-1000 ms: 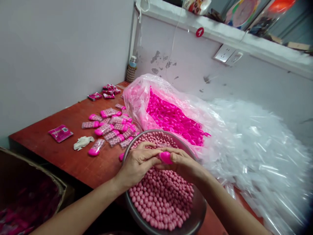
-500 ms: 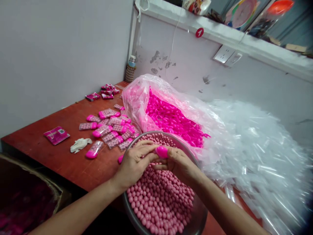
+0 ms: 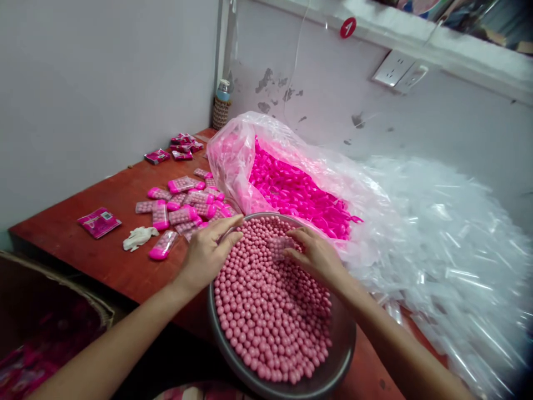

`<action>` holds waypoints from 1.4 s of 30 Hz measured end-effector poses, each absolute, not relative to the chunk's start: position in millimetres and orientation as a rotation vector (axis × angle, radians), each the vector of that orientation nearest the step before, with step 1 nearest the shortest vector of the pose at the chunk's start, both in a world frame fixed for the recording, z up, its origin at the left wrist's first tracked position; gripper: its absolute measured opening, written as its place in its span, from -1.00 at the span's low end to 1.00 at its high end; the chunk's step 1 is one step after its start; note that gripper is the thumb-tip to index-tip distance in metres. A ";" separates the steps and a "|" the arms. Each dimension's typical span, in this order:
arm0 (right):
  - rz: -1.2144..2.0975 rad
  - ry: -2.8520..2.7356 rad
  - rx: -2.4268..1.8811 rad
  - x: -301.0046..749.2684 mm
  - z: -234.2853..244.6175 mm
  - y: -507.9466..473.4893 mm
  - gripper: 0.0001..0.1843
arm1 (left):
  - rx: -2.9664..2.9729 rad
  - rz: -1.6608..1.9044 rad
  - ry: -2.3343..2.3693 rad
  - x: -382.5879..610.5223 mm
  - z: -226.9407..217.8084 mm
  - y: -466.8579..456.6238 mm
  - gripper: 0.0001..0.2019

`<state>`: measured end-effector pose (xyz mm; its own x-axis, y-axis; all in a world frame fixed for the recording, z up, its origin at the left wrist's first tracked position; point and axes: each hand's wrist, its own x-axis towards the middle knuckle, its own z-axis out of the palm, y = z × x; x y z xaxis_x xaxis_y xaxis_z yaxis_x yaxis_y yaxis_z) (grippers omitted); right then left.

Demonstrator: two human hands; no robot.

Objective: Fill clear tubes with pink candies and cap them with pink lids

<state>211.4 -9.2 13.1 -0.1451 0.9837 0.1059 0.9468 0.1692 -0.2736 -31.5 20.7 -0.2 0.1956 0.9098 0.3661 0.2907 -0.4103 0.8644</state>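
A dark round bowl [image 3: 345, 364] full of small pink balls [image 3: 266, 311] sits in front of me. My right hand [image 3: 318, 255] is over its far right part, thumb and fingers closed on a clear plastic case [image 3: 280, 248] low among the balls; how full the case is I cannot tell. My left hand [image 3: 208, 253] is at the bowl's left rim, thumb and fingers apart, with nothing visible between them. Beyond it lie several filled cases with pink caps [image 3: 183, 214].
Behind the bowl an open plastic bag [image 3: 233, 150] holds bright pink caps [image 3: 295, 194]. A heap of clear plastic cases [image 3: 449, 250] spreads to the right. A pink packet [image 3: 99, 222] and a crumpled white piece [image 3: 139, 238] lie left on the red table [image 3: 54, 233]. A cardboard box [image 3: 83, 289] stands below.
My hands have parted; the pink-capped piece between them is gone from there. A filled case now rests on the left pile's near side. My right hand now holds a clear case at the balls.
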 end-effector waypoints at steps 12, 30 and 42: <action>0.784 -1.845 -1.624 207.6 0.6 -11.1 -0.86 | 2.109 0.957 0.973 -1.9 17.7 6.8 -0.70; 0.442 -1.786 -1.741 248.1 39.5 37.7 -0.76 | 1.507 0.857 0.723 -9.6 12.7 -1.3 -0.82; 0.164 -2.145 -2.255 259.6 11.0 201.3 -0.79 | 1.386 0.874 0.811 -9.2 2.8 6.1 -0.78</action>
<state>259.6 201.3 11.0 0.0469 0.9972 -0.0587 0.9945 -0.0520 -0.0903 -9.2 6.1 2.8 0.4666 0.8841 0.0257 -0.0407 -0.0076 0.9991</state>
